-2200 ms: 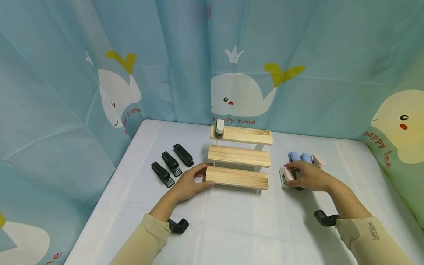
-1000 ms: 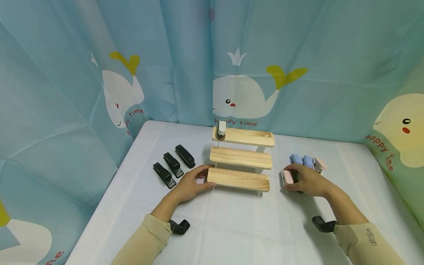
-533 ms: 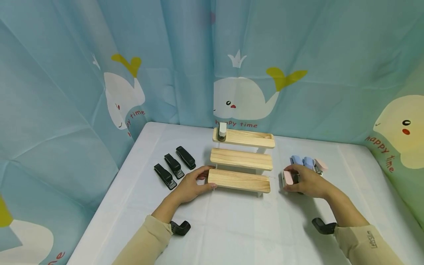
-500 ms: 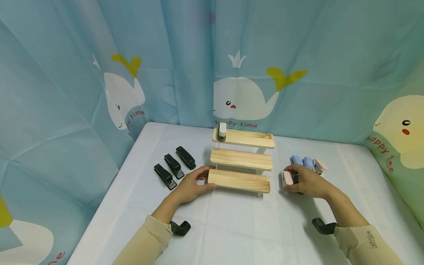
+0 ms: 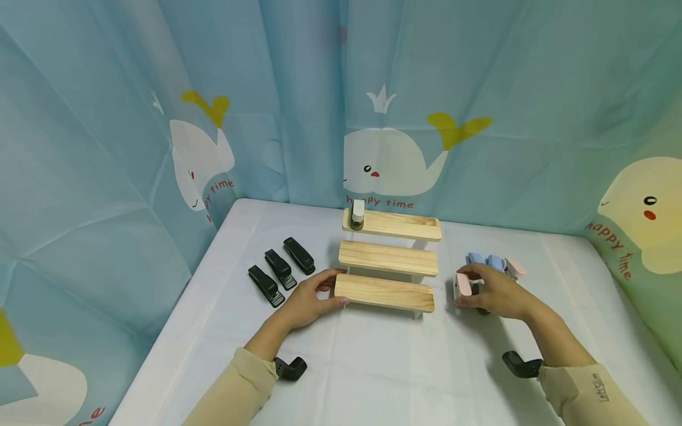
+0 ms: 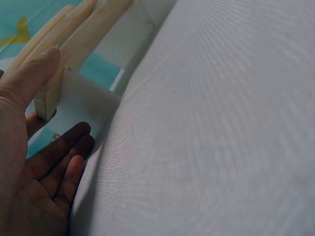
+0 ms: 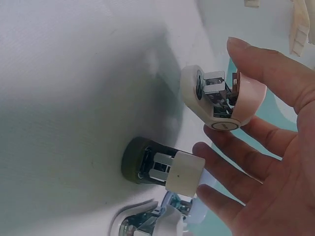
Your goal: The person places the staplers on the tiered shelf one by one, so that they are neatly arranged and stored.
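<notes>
In the head view my left hand pinches the left end of the lowest tier of a three-tier wooden display shelf. The left wrist view shows the thumb on the plank, one finger under it and the other fingers loosely bent below. My right hand holds a small pink-and-white stapler between thumb and fingers, right of the shelf. Close by its lower fingers stands a dark green stapler with a cream top. A white-topped mini stapler sits at the top tier's left end.
Three black staplers lie in a slanted row on the white-covered table, left of the shelf. Behind my right hand are two blue mini staplers and a pink one. A blue whale-print curtain surrounds the table.
The right hand has settled its hold on the pink-and-white stapler and raised it slightly, so a bit of white shows behind it. The left hand keeps its place; the head view has shifted a little.
</notes>
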Action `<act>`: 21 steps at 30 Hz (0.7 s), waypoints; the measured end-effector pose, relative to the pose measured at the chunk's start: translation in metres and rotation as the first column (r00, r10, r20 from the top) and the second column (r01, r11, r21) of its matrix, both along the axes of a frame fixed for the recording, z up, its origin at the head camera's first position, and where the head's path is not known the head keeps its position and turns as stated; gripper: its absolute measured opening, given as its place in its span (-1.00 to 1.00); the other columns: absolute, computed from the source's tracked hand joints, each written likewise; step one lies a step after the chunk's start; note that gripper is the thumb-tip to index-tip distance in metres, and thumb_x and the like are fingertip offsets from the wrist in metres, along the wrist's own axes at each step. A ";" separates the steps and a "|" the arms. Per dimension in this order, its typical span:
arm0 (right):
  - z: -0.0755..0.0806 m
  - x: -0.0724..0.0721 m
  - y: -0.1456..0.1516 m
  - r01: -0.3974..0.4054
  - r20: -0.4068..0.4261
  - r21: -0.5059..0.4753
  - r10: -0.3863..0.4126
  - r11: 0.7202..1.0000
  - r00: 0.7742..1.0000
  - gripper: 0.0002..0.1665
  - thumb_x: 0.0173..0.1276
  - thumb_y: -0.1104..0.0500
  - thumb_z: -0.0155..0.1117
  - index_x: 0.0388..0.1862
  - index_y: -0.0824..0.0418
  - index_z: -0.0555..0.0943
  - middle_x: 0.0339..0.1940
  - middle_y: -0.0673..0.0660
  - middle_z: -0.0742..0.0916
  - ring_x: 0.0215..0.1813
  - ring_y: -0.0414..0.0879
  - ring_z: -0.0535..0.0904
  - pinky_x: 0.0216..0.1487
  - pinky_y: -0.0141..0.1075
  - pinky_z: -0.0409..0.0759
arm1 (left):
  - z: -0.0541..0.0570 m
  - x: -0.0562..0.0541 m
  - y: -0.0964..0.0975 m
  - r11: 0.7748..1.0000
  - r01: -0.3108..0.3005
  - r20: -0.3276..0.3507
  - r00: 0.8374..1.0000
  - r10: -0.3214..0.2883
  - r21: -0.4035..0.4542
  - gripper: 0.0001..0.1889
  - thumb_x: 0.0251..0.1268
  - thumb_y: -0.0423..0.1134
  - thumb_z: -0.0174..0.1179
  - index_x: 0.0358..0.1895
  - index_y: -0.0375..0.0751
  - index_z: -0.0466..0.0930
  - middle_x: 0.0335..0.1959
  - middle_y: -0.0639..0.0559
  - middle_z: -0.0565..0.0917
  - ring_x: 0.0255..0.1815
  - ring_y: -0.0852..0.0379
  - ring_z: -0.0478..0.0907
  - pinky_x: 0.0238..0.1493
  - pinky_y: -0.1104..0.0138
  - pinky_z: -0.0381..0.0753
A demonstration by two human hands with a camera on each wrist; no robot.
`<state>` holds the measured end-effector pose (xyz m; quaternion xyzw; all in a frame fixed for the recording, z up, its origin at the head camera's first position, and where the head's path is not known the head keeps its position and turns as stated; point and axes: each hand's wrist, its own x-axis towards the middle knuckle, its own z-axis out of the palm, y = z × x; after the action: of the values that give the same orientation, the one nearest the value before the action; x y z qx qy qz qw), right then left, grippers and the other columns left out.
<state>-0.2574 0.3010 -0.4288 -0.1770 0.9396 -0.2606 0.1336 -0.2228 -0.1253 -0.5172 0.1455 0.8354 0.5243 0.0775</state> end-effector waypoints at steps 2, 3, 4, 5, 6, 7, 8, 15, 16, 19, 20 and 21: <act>0.001 0.001 0.000 -0.002 -0.004 -0.002 0.002 1.000 1.000 -0.15 0.25 -0.10 0.59 0.35 0.34 0.49 0.28 0.39 0.63 0.36 0.39 0.50 0.23 0.26 0.57 | 0.000 0.000 0.000 1.000 -0.001 -0.003 1.000 0.001 -0.006 -0.28 0.25 0.16 0.45 0.47 0.21 0.43 0.29 0.07 0.64 0.32 0.04 0.57 0.42 0.07 0.53; 0.002 0.001 0.000 0.000 -0.007 -0.001 0.000 1.000 1.000 -0.15 0.25 -0.10 0.58 0.35 0.34 0.49 0.28 0.38 0.64 0.37 0.38 0.51 0.24 0.25 0.58 | 0.000 0.000 0.000 1.000 0.000 -0.004 1.000 0.000 -0.006 -0.28 0.26 0.16 0.45 0.48 0.21 0.43 0.29 0.07 0.64 0.32 0.03 0.57 0.42 0.06 0.53; 0.002 0.001 0.001 0.003 -0.007 0.000 -0.003 1.000 1.000 -0.15 0.25 -0.11 0.58 0.35 0.33 0.49 0.28 0.38 0.64 0.37 0.38 0.51 0.24 0.25 0.58 | 0.000 0.000 0.000 1.000 0.001 -0.004 1.000 -0.001 -0.005 -0.27 0.26 0.16 0.45 0.48 0.20 0.43 0.29 0.06 0.64 0.32 0.03 0.57 0.42 0.06 0.53; 0.003 0.002 0.001 0.005 -0.008 0.000 -0.005 1.000 1.000 -0.14 0.25 -0.11 0.58 0.35 0.33 0.49 0.29 0.37 0.63 0.37 0.38 0.50 0.24 0.24 0.58 | 0.000 0.000 0.000 1.000 0.001 -0.004 1.000 -0.001 -0.006 -0.27 0.25 0.16 0.45 0.48 0.20 0.43 0.28 0.06 0.64 0.32 0.02 0.57 0.42 0.05 0.53; 0.003 0.002 0.001 0.004 -0.006 -0.003 -0.004 1.000 1.000 -0.14 0.25 -0.11 0.58 0.36 0.33 0.49 0.29 0.38 0.63 0.38 0.39 0.49 0.24 0.25 0.57 | 0.000 0.000 0.000 1.000 0.001 -0.004 1.000 -0.001 -0.007 -0.27 0.25 0.16 0.45 0.48 0.20 0.43 0.28 0.06 0.64 0.32 0.02 0.57 0.42 0.05 0.53; 0.004 0.002 0.001 0.004 -0.007 -0.006 -0.004 1.000 1.000 -0.13 0.25 -0.12 0.58 0.36 0.33 0.48 0.30 0.38 0.63 0.39 0.39 0.49 0.24 0.25 0.57 | 0.000 0.000 0.000 1.000 0.002 -0.004 1.000 -0.002 -0.006 -0.27 0.25 0.17 0.45 0.48 0.20 0.43 0.29 0.05 0.64 0.32 0.01 0.57 0.43 0.05 0.53; 0.005 0.003 0.001 0.007 -0.007 -0.008 -0.007 1.000 1.000 -0.13 0.25 -0.12 0.58 0.36 0.32 0.48 0.30 0.38 0.63 0.39 0.38 0.49 0.25 0.25 0.57 | 0.000 0.000 0.000 1.000 0.002 -0.003 1.000 -0.002 -0.005 -0.26 0.25 0.17 0.45 0.48 0.20 0.43 0.29 0.05 0.64 0.33 0.01 0.57 0.42 0.04 0.53; 0.008 0.003 -0.001 0.002 -0.030 -0.022 -0.003 1.000 1.000 -0.15 0.26 -0.14 0.57 0.35 0.31 0.49 0.30 0.35 0.63 0.40 0.36 0.48 0.27 0.29 0.53 | 0.000 0.001 0.000 1.000 -0.001 -0.001 1.000 0.001 0.002 -0.27 0.24 0.17 0.46 0.47 0.23 0.44 0.29 0.06 0.64 0.32 0.00 0.58 0.42 0.02 0.53; 0.009 0.003 -0.001 0.000 -0.037 -0.022 -0.001 1.000 0.999 -0.16 0.27 -0.13 0.57 0.35 0.31 0.49 0.29 0.34 0.64 0.40 0.36 0.48 0.28 0.30 0.53 | 0.000 0.001 0.000 1.000 -0.001 0.000 1.000 0.001 0.003 -0.28 0.24 0.17 0.46 0.47 0.23 0.44 0.29 0.06 0.64 0.32 0.00 0.57 0.42 0.02 0.53; 0.012 0.004 -0.003 -0.006 -0.056 -0.020 0.005 1.000 0.998 -0.19 0.29 -0.12 0.56 0.34 0.31 0.50 0.26 0.33 0.65 0.37 0.33 0.50 0.25 0.29 0.53 | 0.000 0.001 0.000 1.000 0.001 0.000 1.000 -0.001 0.007 -0.29 0.25 0.16 0.45 0.46 0.24 0.44 0.29 0.08 0.64 0.32 0.02 0.57 0.43 0.04 0.53; 0.013 0.004 -0.003 -0.007 -0.063 -0.019 0.006 1.000 0.998 -0.19 0.29 -0.12 0.55 0.34 0.31 0.50 0.25 0.32 0.66 0.36 0.32 0.51 0.24 0.29 0.54 | 0.001 0.001 0.000 1.000 0.000 0.000 1.000 0.000 0.006 -0.29 0.24 0.16 0.46 0.46 0.24 0.45 0.29 0.08 0.64 0.32 0.03 0.57 0.43 0.05 0.52; 0.015 0.004 -0.004 -0.007 -0.068 -0.018 0.006 1.000 0.998 -0.20 0.30 -0.12 0.55 0.33 0.30 0.50 0.24 0.32 0.67 0.34 0.31 0.52 0.22 0.27 0.55 | 0.001 0.001 0.000 1.000 0.000 -0.001 1.000 0.000 0.008 -0.30 0.25 0.16 0.46 0.45 0.24 0.45 0.28 0.09 0.64 0.32 0.03 0.57 0.43 0.05 0.52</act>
<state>-0.2536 0.2971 -0.4143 -0.1899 0.9407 -0.2624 0.1009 -0.2221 -0.1248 -0.5165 0.1461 0.8334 0.5274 0.0767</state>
